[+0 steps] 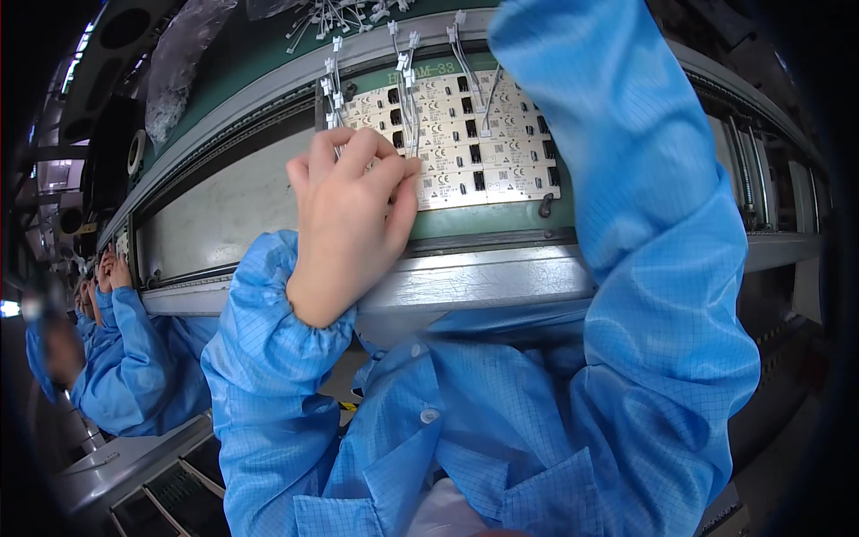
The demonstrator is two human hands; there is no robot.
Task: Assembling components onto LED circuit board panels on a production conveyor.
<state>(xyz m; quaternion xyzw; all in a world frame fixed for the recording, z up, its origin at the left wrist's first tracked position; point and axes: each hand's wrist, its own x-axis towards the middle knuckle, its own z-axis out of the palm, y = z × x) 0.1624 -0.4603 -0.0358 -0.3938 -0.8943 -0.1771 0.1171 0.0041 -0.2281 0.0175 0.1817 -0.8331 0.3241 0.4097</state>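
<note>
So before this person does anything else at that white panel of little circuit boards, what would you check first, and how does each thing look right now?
1. Left hand resting on the white panel of small circuit boards: ok, fingers lie on its left edge.
2. Right hand: cannot tell, the blue sleeve reaches up out of view.
3. White-plugged thin wire leads on the panel: ok, several hang over its top rows.
4. Panel seated in the green carrier: ok, it looks flat.
5. Spare leads heaped on the green conveyor surface: ok, present.

A white rectangular panel of small circuit boards [483, 152] lay flat on a green carrier, thin white connector wires [407, 98] plugged along it.
</note>
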